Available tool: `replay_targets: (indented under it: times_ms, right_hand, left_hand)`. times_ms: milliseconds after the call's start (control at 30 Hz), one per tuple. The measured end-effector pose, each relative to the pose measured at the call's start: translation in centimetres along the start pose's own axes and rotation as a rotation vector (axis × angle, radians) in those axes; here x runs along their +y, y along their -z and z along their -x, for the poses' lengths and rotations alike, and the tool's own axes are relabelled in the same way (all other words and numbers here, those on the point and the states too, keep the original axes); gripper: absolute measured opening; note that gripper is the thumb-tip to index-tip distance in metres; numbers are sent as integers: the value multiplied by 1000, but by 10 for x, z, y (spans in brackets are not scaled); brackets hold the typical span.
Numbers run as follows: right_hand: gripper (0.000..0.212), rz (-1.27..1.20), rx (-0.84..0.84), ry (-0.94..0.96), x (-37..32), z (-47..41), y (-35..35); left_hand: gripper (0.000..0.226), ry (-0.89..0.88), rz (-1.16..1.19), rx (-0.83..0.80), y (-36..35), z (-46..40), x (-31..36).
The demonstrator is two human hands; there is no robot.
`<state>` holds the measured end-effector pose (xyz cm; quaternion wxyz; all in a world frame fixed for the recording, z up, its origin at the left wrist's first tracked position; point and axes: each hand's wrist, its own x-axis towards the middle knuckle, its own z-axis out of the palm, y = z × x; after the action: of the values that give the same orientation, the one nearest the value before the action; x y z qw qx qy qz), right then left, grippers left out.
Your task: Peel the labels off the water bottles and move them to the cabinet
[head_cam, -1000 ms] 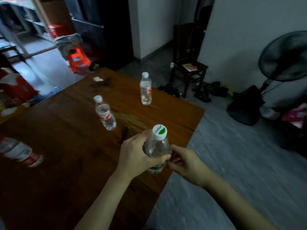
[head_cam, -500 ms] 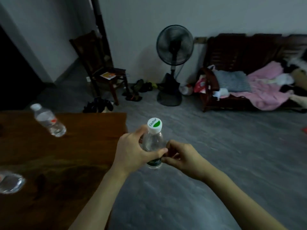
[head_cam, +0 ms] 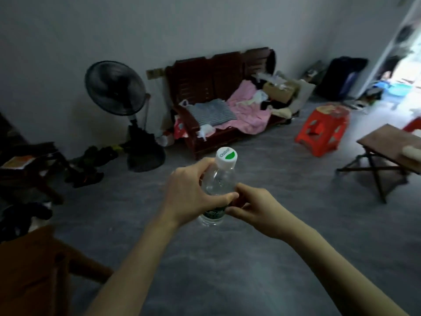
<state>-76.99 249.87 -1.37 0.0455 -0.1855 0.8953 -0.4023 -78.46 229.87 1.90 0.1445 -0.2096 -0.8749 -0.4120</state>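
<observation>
A clear water bottle [head_cam: 219, 182] with a white cap [head_cam: 226, 158] marked in green is held upright in mid-air at the centre of the view, above grey floor [head_cam: 227, 258]. The left hand [head_cam: 190, 195] wraps round its body from nine o'clock, thumb across the front and fingers curled behind the shoulder. The right hand [head_cam: 251, 206] comes in from four o'clock with its fingers bent against the bottle's lower side; they seem to pinch at the dark green label [head_cam: 214, 212], of which a band shows below the left thumb, but the exact grip is hidden behind the knuckles.

Around the bottle: at eleven o'clock a black standing fan [head_cam: 116, 88] stands against the wall, with dark shoes [head_cam: 91, 165] scattered beside its base. At twelve to one o'clock stands a dark wooden bench [head_cam: 218, 74] heaped with a pink blanket [head_cam: 248, 112], a striped cloth [head_cam: 213, 112] and a cardboard box [head_cam: 279, 90]. A red plastic stool [head_cam: 323, 131] sits at two o'clock, and a small folding wooden table [head_cam: 387, 144] at three o'clock, near the right edge. At nine o'clock a dark chair [head_cam: 29, 165] carries a booklet. A corner of a brown wooden table [head_cam: 32, 270] shows at seven o'clock, under the left forearm. A bright doorway [head_cam: 403, 71] opens at the far upper right. The floor between the hands and the bench lies open.
</observation>
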Motion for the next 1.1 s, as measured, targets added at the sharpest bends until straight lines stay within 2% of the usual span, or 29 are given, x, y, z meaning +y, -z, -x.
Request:
replay_targets:
  times_ms: [233,333,467,767,967,1100]
  right_hand:
    - [20,32,280,-197,32,55,54]
    - [19,23,411,-306,34,84,57]
    - [18,33,581,-453,23,125,48]
    - [19,69,940,-718,-40,232,23]
    - [15,100,1074,-855,-79,309,-4]
    - [11,122,1153,-914,-98,359,-19]
  left_hand:
    - [59,-196,168,-193,-70,-60,42]
    - [54,-295,247,-275,-93,-70,58]
    - [57,-410,357,-429,-117,-68,80]
    - [58,-631,608,-696,-142,-21,163]
    - [66,-771,708,-868,-150,36,223]
    - [57,-842,741,-926,-155,77,260]
